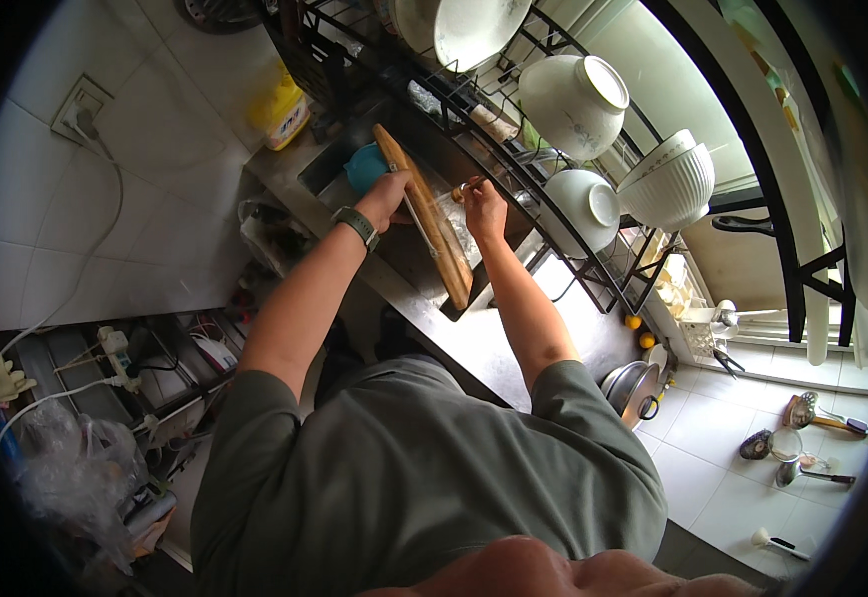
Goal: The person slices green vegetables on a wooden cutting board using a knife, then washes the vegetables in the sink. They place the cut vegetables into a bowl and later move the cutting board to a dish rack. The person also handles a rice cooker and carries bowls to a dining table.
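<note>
A wooden cutting board (434, 224) stands on edge, tilted, over a metal sink (318, 168). My left hand (391, 198) grips the board's near side, with a watch on that wrist. Behind the board, on its far side, my right hand (485, 209) is closed near a small brass-coloured fitting, perhaps the faucet (464, 190); whether it holds this or something else cannot be made out. A blue plastic bowl (364, 168) sits in the sink, left of the board. Something clear and shiny, water or plastic, shows between the board and my right hand.
A black dish rack (591, 280) with white bowls (574, 104) overhangs the sink's right side. A yellow container (285, 112) stands at the sink's back left corner. Metal counter (479, 358) runs to the right, with a lidded pot (632, 392) and small orange fruits (647, 340) at its far end.
</note>
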Tool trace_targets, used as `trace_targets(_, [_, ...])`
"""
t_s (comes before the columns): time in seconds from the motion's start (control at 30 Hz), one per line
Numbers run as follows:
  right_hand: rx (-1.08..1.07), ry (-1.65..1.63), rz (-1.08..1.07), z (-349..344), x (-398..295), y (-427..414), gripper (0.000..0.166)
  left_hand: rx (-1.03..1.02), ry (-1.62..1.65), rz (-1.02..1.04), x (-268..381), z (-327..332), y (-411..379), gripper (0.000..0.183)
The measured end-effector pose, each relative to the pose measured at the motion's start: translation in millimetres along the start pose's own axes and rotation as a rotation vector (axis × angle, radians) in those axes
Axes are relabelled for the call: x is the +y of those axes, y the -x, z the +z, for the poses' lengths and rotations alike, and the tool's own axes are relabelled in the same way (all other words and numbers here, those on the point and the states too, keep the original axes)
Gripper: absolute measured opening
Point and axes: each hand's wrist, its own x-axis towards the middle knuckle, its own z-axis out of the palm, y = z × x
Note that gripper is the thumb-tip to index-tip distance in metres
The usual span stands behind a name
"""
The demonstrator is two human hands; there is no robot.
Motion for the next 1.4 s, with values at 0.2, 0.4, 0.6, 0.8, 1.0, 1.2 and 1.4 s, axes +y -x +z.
trace_targets(0.2, [-0.324,-0.076,0.261,-28.4,19.4,-41.2,0.054,0.03,0.12,0.035,-17.9,-7.3,-6.1,0.032])
trace_targets(0.4, [-0.004,0.036,0.232,-17.0,113.6,-72.5,0.041,0.002,0.127,0.067,-18.3,3.1,-2.8,0.034])
trace_targets(0.6, [-0.572,-0.299,0.224,-71.0,22.5,64.7,0.058,-0.01,0.191,0.098,-27.2,-10.3,7.7,0.036])
trace_targets(0.8, [-0.409,-0.601,0.052,-131.4,-71.2,207.2,0.074,-0.122,0.121,0.096,-27.7,9.7,37.2,0.04])
trace_targets(1.0, [0.282,-0.417,0.069,-84.7,-44.4,212.8,0.024,-0.144,-0.134,0.197,-19.5,-15.7,46.5,0.067])
trace_targets(1.2, [0.388,-0.425,0.043,-83.4,-30.4,225.9,0.023,-0.2,-0.694,0.897,21.7,-87.2,3.7,0.088])
trace_targets(1.4, [0.602,-0.554,0.083,-68.0,-13.0,243.0,0.024,-0.376,-0.837,1.085,24.2,-90.0,31.6,0.031])
